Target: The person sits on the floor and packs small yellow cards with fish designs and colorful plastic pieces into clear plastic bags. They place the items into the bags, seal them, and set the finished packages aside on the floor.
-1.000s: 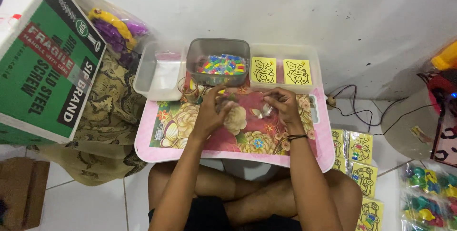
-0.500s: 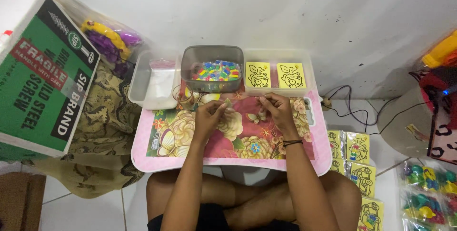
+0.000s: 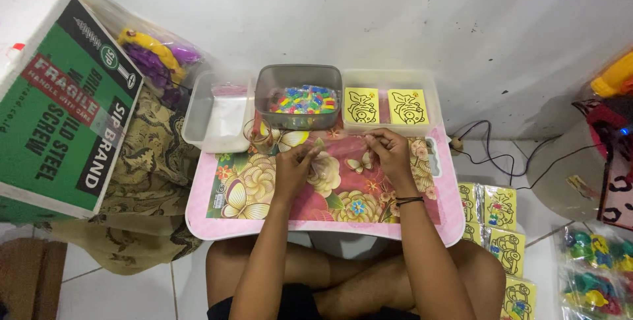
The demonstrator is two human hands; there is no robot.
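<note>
Fingers of both hands are pinched nearly shut on the top edge of a clear thin plastic sleeve: left hand (image 3: pixel 295 165) at its left part, right hand (image 3: pixel 389 152) at its right corner. What's inside the sleeve I can't tell; the film is almost invisible against the print.

Sleeve (image 3: pixel 343 145) lies stretched between the two hands on the pink lap table with the floral butterfly top (image 3: pixel 250 191), just in front of the grey plastic tub of multicoloured small pieces (image 3: pixel 300 99).

Change over the last second: hands have spread apart a bit and both moved slightly toward the far edge, so the sleeve is now pulled taut. Looks like the bag mouth is being handled, but that's a judgement.

Nearby: clear shallow tray with two yellow square picture cards (image 3: pixel 386 105) just right of the tub, clear empty-looking container (image 3: pixel 214 115) to its left. Green-and-white cardboard box (image 3: pixel 59 102) well off to the left, stack of yellow cards (image 3: pixel 498 224) on the floor at right.
</note>
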